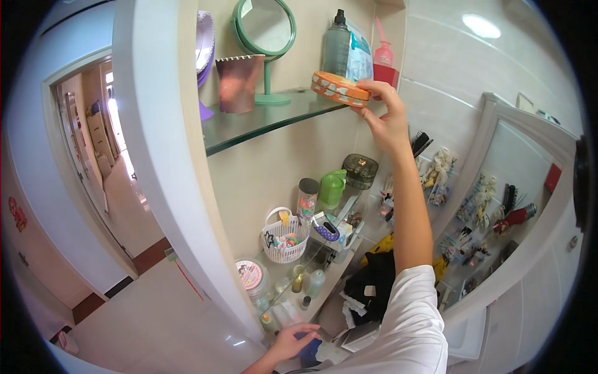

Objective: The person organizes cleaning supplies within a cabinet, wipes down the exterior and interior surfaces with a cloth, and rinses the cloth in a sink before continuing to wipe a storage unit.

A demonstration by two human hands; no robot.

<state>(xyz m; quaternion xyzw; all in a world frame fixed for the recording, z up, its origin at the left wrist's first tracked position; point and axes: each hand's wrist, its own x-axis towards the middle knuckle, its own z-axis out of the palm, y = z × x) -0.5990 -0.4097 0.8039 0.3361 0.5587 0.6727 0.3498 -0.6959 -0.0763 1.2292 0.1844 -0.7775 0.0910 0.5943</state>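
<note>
Holding: round orange tin (pixel 339 90), pinched in my right hand (pixel 386 118), at glass shelf's (pixel 240 129) edge. Left hand (pixel 293 341): low, fingers loosely parted.

Right hand (pixel 387 118) pinches high, left hand (pixel 291 341) is low.

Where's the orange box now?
Head view, upper middle: the orange box is in the right hand, in front of the black-capped bottle on the glass shelf.

At one o'clock, a round tin (pixel 339 92) is showing whitish patches on orange. At six, a handled basket (pixel 285 254) is showing white.
</note>
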